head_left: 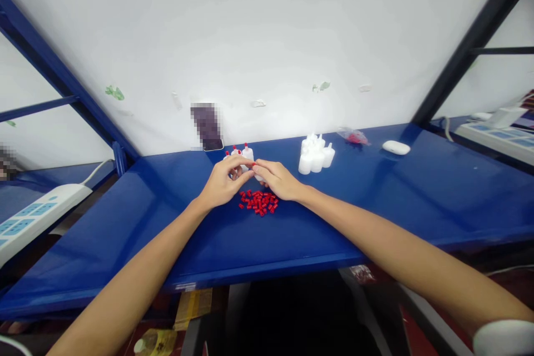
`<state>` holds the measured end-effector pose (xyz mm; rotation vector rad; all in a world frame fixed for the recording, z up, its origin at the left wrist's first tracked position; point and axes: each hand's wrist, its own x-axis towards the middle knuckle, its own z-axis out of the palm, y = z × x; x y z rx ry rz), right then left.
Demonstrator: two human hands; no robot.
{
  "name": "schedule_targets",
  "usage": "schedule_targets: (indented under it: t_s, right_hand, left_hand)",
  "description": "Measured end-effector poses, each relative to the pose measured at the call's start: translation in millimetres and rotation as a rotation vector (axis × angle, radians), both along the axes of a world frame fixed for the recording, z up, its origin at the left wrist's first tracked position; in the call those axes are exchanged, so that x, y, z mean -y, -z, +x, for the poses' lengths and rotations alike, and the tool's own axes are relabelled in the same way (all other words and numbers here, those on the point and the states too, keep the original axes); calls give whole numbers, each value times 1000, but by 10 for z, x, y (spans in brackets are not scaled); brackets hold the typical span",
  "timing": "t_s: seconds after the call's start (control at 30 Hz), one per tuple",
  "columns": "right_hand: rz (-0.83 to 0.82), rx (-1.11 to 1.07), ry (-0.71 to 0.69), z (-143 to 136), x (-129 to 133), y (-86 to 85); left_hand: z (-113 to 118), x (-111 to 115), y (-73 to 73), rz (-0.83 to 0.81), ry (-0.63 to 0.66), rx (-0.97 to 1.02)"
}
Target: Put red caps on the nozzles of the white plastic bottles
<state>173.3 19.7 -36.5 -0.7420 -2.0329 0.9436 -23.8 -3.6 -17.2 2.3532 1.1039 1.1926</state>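
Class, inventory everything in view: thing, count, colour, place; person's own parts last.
Table: one, blue, centre
Wall: one, white, behind
Frame posts: two, blue left, black right
Smartphone: one, dark, against wall
Red-capped bottles: three visible, white, left of centre
Uncapped bottles: several, white, right of centre
Loose caps: many, red, table's centre
Plastic bag: one, clear, red contents, near wall
Rounded case: one, white, table's right
Power strips: two, white-blue, both sides
Cardboard: one, brown, below table
Held bottle: one, white, centre
Left hand, right hand: one each, bare, centre
Forearms: two, bare, foreground
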Motion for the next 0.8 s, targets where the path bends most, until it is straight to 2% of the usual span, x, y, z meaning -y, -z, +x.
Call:
schedule_targets:
  t_s: [0.27, 0.37, 0.47, 0.57, 0.63, 0.7, 0.8]
  right_hand:
    - [-5, 27, -47, 18, 29, -44]
    - [-21, -34, -27, 25, 24, -38]
    - [-93, -120, -50, 39, -4, -10]
    - [-138, -188, -106, 67, -22, 18]
    - [-117, -200, -123, 89, -18, 30]
    - [-84, -204, -104, 108, -12, 42]
    - [-21, -249, -47, 122, -14, 68]
  left_hand:
    - [1, -13, -9, -41, 36, 64]
    - [-50, -45, -52, -48, -28, 132]
    - [-175, -90, -95, 10, -155, 197]
    - [-323, -120, -98, 147, -257, 40]
    - [-391, -132, -76, 204, -252, -134]
    - [-424, -145, -47, 213, -228, -266]
    - [-433, -169, -16, 197, -239, -359]
